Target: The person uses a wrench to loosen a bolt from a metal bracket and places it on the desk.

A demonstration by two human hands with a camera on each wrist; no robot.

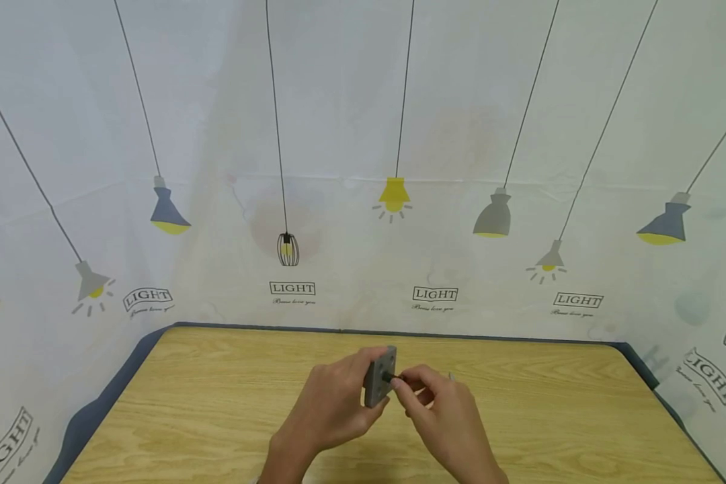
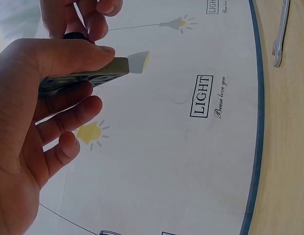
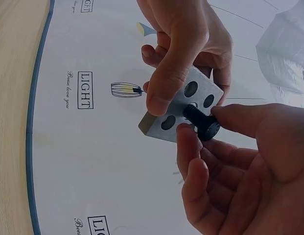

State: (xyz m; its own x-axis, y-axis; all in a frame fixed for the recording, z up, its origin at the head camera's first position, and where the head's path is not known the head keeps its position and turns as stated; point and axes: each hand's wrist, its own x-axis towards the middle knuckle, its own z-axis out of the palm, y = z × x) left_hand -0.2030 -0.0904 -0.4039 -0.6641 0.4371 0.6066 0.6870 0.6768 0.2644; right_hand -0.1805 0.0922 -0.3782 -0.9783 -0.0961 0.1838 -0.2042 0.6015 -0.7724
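My left hand [image 1: 337, 400] grips a grey metal plate [image 1: 373, 390] with several round holes, held up above the table on its edge. My right hand [image 1: 450, 417] pinches a black bolt [image 3: 197, 116] near its head between thumb and fingers. In the right wrist view the bolt's threaded end meets the plate's face at a middle hole, with the shank and head standing out. How deep the tip sits is hidden. The left thumb presses along the plate in the left wrist view, and other fingers support it from the opposite side.
A wood-grain table [image 1: 230, 376] with a dark blue edge lies below the hands. In the left wrist view an open-end wrench [image 2: 282, 34] rests on it. White curtains [image 1: 351, 121] printed with lamps and "LIGHT" enclose the table at the back and sides.
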